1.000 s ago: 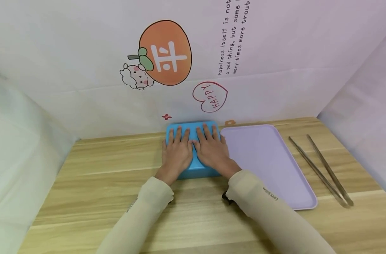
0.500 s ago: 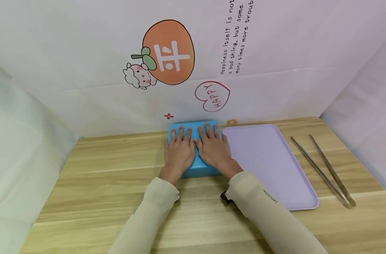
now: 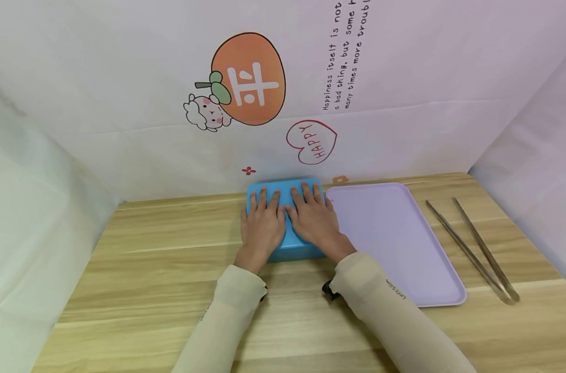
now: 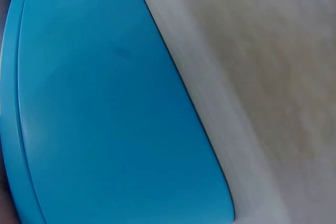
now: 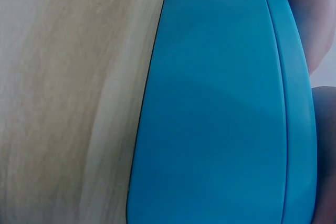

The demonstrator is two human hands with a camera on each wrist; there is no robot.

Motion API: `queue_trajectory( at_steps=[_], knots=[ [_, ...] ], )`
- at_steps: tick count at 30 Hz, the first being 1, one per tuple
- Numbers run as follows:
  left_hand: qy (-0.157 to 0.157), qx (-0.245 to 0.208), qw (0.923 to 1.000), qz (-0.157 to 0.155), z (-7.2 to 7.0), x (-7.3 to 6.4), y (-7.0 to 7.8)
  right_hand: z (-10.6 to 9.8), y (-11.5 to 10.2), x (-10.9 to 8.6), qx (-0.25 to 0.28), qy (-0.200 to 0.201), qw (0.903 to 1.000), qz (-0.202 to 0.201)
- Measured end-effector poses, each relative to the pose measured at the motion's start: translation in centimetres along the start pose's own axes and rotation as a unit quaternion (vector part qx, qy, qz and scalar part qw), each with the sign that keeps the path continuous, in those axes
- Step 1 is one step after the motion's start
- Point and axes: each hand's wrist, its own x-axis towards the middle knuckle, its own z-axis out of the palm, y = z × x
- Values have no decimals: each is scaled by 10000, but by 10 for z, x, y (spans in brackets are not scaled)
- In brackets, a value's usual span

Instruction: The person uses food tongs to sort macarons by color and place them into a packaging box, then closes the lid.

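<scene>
A blue lidded box [image 3: 294, 252] stands at the back of the wooden table, by the printed cloth. On the left part of its lid lies my left hand [image 3: 264, 224], fingers straight and spread. My right hand [image 3: 314, 220] rests flat on the right part, its fingers pointing to the back. The two thumbs meet near the middle of the lid. Both wrist views are filled mostly by the box's front side [image 4: 115, 103], with the lid's rim [image 5: 299, 103] along one edge. Whatever the box contains is hidden.
A light purple tray [image 3: 385, 228] lies directly right of the box. Further right, metal tongs [image 3: 478, 248] lie on the wooden table [image 3: 161, 269] with their arms spread. A white printed cloth [image 3: 147, 150] rises behind, with white cloth at both sides.
The scene has shifted slightly right in the head view, from a small head movement. Both hands stay on the blue box's lid, and the tray and tongs lie where they were.
</scene>
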Motion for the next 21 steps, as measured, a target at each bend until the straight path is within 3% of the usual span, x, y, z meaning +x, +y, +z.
queue_trajectory(
  at_steps=[14,21],
  knots=[
    [-85,-53,9999,-81,-1,-1,-8,2,-3,0,267,92,9996,-100],
    [8,-251,9994,-219,0,-9,-11,-9,25,-16,889,239,9957,68]
  ],
)
